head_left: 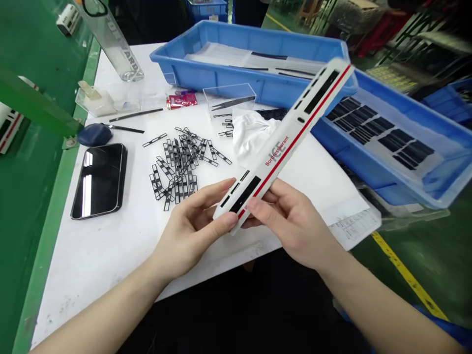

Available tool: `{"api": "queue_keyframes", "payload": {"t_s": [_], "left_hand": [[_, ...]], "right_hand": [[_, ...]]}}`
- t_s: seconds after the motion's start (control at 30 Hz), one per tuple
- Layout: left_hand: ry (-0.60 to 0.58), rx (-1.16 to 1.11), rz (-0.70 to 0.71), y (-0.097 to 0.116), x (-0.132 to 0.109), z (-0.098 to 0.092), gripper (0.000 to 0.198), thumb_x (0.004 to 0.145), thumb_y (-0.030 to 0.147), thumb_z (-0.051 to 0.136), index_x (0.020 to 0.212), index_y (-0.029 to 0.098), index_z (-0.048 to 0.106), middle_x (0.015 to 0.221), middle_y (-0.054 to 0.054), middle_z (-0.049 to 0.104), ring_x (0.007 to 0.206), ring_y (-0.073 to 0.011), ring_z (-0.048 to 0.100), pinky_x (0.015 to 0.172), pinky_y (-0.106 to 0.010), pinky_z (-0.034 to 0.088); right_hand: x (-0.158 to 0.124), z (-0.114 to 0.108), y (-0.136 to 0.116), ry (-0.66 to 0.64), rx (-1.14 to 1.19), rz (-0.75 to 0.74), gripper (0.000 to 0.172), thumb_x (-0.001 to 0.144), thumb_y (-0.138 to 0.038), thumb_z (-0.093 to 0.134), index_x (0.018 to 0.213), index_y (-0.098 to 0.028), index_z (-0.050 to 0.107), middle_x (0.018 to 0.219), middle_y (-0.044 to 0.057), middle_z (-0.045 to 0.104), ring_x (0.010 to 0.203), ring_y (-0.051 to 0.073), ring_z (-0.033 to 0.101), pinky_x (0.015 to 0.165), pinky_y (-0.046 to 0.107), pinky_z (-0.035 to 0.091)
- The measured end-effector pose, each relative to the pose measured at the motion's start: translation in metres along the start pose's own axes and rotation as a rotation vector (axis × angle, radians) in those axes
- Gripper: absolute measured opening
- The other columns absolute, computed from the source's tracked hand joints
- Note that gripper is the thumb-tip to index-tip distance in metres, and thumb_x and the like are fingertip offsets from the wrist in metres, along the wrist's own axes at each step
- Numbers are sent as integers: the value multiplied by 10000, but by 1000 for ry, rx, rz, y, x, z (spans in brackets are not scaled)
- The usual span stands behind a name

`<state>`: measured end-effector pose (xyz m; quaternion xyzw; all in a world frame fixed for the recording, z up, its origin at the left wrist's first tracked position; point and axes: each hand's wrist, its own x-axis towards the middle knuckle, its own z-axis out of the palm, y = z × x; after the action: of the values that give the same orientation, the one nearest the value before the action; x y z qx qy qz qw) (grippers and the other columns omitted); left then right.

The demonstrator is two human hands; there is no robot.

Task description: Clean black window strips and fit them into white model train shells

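Both my hands hold a white model ICE train carriage shell (283, 142) with a red stripe, black window openings and the lettering "Bordrestaurant". It runs diagonally up and to the right, away from the table. My left hand (195, 226) grips its near end from the left, and my right hand (291, 221) pinches it from the right. Below and left of my left hand lies a loose pile of small black window frame strips (180, 167) on the white table (92, 275).
Behind the pile stand a clear box with tweezers (232, 103) and a white cloth (250, 135). A black phone (99, 179) lies at the left. Blue trays (217, 81) (368, 167) holding dark parts sit beyond and to the right. Another white carriage (11, 130) rests on the green bench.
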<state>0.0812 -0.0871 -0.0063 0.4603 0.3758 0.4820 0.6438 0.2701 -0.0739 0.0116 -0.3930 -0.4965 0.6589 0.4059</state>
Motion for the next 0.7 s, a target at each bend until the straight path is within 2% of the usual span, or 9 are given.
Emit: {"api": "queue_keyframes", "payload": {"t_s": [0.1,0.2,0.3,0.4,0.53,0.63,0.7], "left_hand": [[43,31,-2,0,0,1,391,925,200,770,1310,257,733,1345,-61,731,1287,-295,664,1094,-390,559],[60,64,26,-1,-1,3,381,917,168,772,1279,286,753,1341,-34,734,1309,-272,649,1117,-367,540],[69,122,51,-1,-3,6,393,914,155,775,1277,303,755,1350,-14,731,1315,-242,644,1108,-308,537],[77,193,50,-1,-4,8,409,918,155,773,1291,322,746,1335,3,739,1304,-219,651,1106,-274,529],[40,218,35,0,-4,7,424,947,165,740,1323,358,721,1413,25,689,1362,-226,604,1151,-300,497],[-10,232,11,-1,-5,5,440,974,197,708,1380,367,681,1491,18,627,1420,-246,546,1194,-337,455],[-7,252,4,-1,-5,6,438,985,210,694,1392,371,672,1494,18,627,1414,-239,552,1185,-320,460]], "right_hand": [[-1,0,-3,196,-54,-42,197,1004,-408,646,1041,-228,719,973,29,794,871,217,790,762,341,691],[0,0,-6,358,-58,-157,200,932,-358,753,1084,-245,688,1027,26,796,965,238,782,858,362,676],[-1,0,-5,320,-11,-179,245,892,-248,792,1112,-251,683,1109,25,790,1043,235,768,925,341,653],[-2,-2,-4,291,52,-144,225,912,-208,764,1120,-250,690,1062,13,793,985,221,781,864,318,672],[-3,-5,-2,302,100,-163,204,912,-184,758,1089,-261,692,996,-3,789,915,210,786,815,317,683],[-3,-9,-1,283,126,-166,212,914,-196,759,1096,-274,684,1027,2,784,965,227,778,852,357,684],[-4,-11,0,261,137,-150,222,918,-212,757,1117,-279,686,1089,12,780,1024,244,769,878,380,681]]}}
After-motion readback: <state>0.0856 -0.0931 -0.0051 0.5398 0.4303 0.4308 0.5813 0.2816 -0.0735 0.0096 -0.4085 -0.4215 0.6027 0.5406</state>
